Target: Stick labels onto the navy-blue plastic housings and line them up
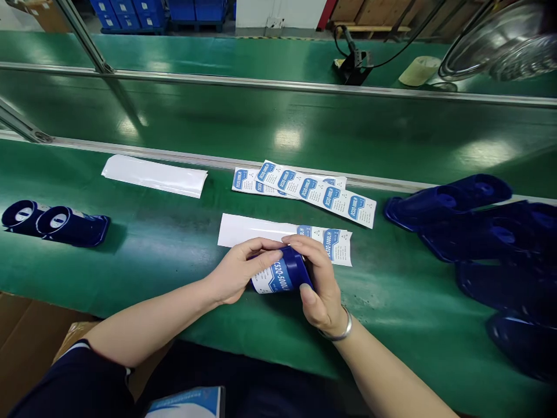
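Note:
Both hands are closed around a dark blue plastic housing (300, 270) just above the green work surface. My left hand (237, 270) grips its left end, with the thumb lying on the blue-and-white label (278, 277) stuck to its side. My right hand (322, 284) wraps the right end, fingers over the top and thumb near the lower edge. Behind the hands lies a label strip (337, 244), bare white backing on its left and printed labels on its right. The hands hide part of this strip and the far side of the housing.
Several printed label strips (322, 194) overlap further back, with a blank white backing strip (154, 174) to their left. Two joined blue cylinders on a base (73, 226) lie at far left. Several blue housings (478, 232) crowd the right. A metal rail (209, 161) crosses behind.

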A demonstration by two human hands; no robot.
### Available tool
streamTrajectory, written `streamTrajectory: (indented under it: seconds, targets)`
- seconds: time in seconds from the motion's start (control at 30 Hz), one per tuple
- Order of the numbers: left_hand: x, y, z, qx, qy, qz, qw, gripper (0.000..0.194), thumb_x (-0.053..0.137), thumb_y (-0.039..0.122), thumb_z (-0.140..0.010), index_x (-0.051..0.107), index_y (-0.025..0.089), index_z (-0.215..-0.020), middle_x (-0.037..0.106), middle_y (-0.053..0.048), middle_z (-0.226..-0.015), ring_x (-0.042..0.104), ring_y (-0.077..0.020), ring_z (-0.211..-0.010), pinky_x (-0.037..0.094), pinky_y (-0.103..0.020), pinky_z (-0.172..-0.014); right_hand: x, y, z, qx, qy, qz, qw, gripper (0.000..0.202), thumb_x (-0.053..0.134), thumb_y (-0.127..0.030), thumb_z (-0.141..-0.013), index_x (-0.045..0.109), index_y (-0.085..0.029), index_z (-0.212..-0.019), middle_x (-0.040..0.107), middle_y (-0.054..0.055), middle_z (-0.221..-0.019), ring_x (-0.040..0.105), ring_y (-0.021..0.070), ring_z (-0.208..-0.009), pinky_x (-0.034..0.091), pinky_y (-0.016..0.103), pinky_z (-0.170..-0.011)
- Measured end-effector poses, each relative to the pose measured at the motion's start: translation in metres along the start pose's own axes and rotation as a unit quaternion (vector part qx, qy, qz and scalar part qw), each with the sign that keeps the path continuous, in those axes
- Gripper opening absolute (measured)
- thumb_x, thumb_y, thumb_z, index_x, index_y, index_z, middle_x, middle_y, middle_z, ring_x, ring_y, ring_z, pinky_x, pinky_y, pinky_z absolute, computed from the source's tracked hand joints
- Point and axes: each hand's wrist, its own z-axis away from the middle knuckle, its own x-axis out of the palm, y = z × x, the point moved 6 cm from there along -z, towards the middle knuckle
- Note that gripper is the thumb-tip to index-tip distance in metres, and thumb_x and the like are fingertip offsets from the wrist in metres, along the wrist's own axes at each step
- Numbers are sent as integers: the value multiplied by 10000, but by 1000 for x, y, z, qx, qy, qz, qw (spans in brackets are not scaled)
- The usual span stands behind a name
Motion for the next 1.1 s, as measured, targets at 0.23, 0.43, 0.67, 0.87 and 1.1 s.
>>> streamTrajectory:
  seconds: [0.23,0.43,0.67,0.87,1.1]
  targets:
    - [4,17,8,171,-7,-329,929,611,872,326,-711,634,214,-1263,644,-88,-1255,601,-272,-1190,446,-432,-1076,-1,5,3,29,47,11,998,497,419,-415,-1026,447,-277,-1503,542,104,-1363,493,320,-1276,436,560,-1083]
    - [7,16,9,226,1,-388,894,740,891,284,-634,597,223,-1310,633,-100,-1253,597,-294,-1187,463,-471,-1076,-2,7,4,32,59,15,998,488,400,-445,-1036,465,-288,-1494,562,93,-1365,512,313,-1272,442,547,-1082]
    - [3,8,7,-12,-6,-45,999,410,807,401,-812,725,212,-1167,703,-88,-1240,647,-268,-1149,498,-395,-990,-3,-5,0,-15,33,37,999,531,436,-403,-1008,443,-236,-1513,528,134,-1367,507,339,-1259,430,587,-1064]
    - [1,-4,1,-117,7,120,986,333,869,337,-750,790,137,-1004,756,-98,-1031,686,-200,-959,514,-303,-875,4,-15,-6,-79,-27,66,994,579,457,-322,-962,418,-199,-1526,508,153,-1353,520,341,-1233,435,583,-1032]
    - [3,-1,4,-60,50,74,994,391,920,397,-688,776,160,-964,731,-55,-1017,660,-173,-956,495,-310,-900,6,-14,-5,-65,-14,92,994,592,456,-316,-960,394,-218,-1541,512,146,-1328,512,339,-1217,442,599,-1021]
